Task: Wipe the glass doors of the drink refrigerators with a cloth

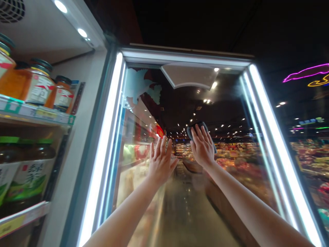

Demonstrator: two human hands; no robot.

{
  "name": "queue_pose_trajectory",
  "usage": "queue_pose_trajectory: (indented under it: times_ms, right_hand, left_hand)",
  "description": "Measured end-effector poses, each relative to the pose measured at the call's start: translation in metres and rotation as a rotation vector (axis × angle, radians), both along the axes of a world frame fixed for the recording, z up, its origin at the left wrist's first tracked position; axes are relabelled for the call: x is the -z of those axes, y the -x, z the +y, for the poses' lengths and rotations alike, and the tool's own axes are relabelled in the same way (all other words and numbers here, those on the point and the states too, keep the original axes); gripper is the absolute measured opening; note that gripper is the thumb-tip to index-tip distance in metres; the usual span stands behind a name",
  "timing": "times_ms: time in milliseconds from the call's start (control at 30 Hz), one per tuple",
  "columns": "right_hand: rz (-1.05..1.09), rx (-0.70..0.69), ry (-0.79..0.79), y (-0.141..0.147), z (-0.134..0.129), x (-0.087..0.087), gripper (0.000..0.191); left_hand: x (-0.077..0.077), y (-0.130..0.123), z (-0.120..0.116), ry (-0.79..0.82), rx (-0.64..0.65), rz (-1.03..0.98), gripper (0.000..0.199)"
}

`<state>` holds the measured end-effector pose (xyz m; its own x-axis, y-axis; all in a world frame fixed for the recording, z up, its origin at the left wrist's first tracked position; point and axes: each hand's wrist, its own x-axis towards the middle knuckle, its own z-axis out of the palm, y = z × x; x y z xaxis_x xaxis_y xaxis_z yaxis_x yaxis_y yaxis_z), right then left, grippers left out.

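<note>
In front of me stands a glass door (190, 192) with bright light strips along both sides. My left hand (162, 159) is spread flat at the glass, left of the middle, with nothing in it. To its right and a little higher, my right hand (202, 145) presses a dark grey cloth (189, 131) against the pane. The cloth shows around the fingertips and past the hand's right edge; the rest is under the palm. Both arms reach out almost straight.
On the left, lit shelves hold amber jars (39, 84) above and green-capped bottles (29, 175) below. A light strip (280, 151) edges the door on the right. Beyond the glass runs a store aisle with blurred goods. Neon signs (305, 72) glow at upper right.
</note>
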<state>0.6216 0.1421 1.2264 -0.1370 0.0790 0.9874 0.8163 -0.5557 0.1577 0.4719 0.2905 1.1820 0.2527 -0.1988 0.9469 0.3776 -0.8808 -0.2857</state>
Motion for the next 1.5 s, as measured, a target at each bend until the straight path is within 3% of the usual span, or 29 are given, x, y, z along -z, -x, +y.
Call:
queue_pose_trajectory:
  times_ms: [67, 133, 267, 333, 400, 500, 567, 633, 733, 867, 933, 1000, 1100, 1200, 1267, 1333, 1433, 1500]
  right_hand:
    - [-0.055, 0.007, 0.108, 0.004, 0.0, -0.001, 0.058]
    - [-0.093, 0.015, 0.179, 0.001, -0.005, -0.017, 0.056]
    - [-0.031, 0.033, 0.083, -0.031, -0.034, -0.045, 0.058]
    - [0.038, 0.034, -0.05, -0.048, -0.047, -0.038, 0.059]
    - [0.076, 0.039, -0.129, -0.054, -0.053, -0.018, 0.06]
    - [0.025, 0.055, -0.002, -0.045, -0.048, 0.005, 0.06]
    - [-0.033, 0.057, 0.138, -0.038, -0.046, 0.001, 0.058]
    - [-0.055, 0.055, 0.201, -0.041, -0.052, -0.014, 0.056]
    - [0.027, 0.052, 0.082, -0.062, -0.07, -0.033, 0.056]
    - [0.144, 0.042, -0.139, -0.073, -0.078, -0.015, 0.058]
    - [0.083, 0.04, -0.049, -0.061, -0.07, -0.004, 0.057]
    - [-0.019, 0.038, 0.125, -0.049, -0.062, -0.003, 0.056]
    - [-0.074, 0.036, 0.226, -0.049, -0.065, -0.025, 0.056]
    - [0.024, 0.024, 0.047, -0.072, -0.084, -0.041, 0.059]
    - [0.099, 0.018, -0.099, -0.086, -0.094, -0.033, 0.059]
    - [0.121, 0.028, -0.135, -0.088, -0.096, -0.014, 0.058]
    - [0.038, 0.035, 0.06, -0.079, -0.091, 0.004, 0.058]
    - [-0.004, 0.027, 0.163, -0.077, -0.093, -0.003, 0.058]
  left_hand:
    - [0.0, -0.005, -0.006, -0.012, 0.01, 0.011, 0.075]
    - [-0.001, -0.012, -0.014, -0.023, 0.026, 0.017, 0.077]
    - [-0.001, -0.025, -0.025, -0.026, 0.051, 0.01, 0.079]
    - [0.001, -0.027, -0.026, -0.026, 0.052, 0.007, 0.078]
    - [0.002, -0.027, -0.026, -0.029, 0.052, 0.009, 0.077]
    - [0.003, -0.028, -0.026, -0.036, 0.06, 0.01, 0.077]
    - [0.002, -0.029, -0.026, -0.039, 0.07, 0.005, 0.078]
    - [0.001, -0.029, -0.026, -0.04, 0.081, 0.0, 0.079]
    - [0.001, -0.028, -0.026, -0.039, 0.091, -0.006, 0.08]
    - [0.003, -0.029, -0.027, -0.036, 0.099, -0.025, 0.083]
    - [0.003, -0.032, -0.031, -0.038, 0.104, -0.043, 0.084]
    - [0.002, -0.038, -0.037, -0.049, 0.111, -0.048, 0.084]
    - [-0.003, -0.049, -0.05, -0.071, 0.124, -0.022, 0.083]
    - [-0.003, -0.058, -0.062, -0.082, 0.126, -0.007, 0.083]
    - [0.0, -0.062, -0.069, -0.085, 0.125, -0.005, 0.081]
    - [0.003, -0.067, -0.074, -0.089, 0.123, 0.002, 0.079]
    - [0.003, -0.077, -0.083, -0.101, 0.129, 0.027, 0.078]
    - [0.0, -0.087, -0.09, -0.1, 0.143, 0.045, 0.077]
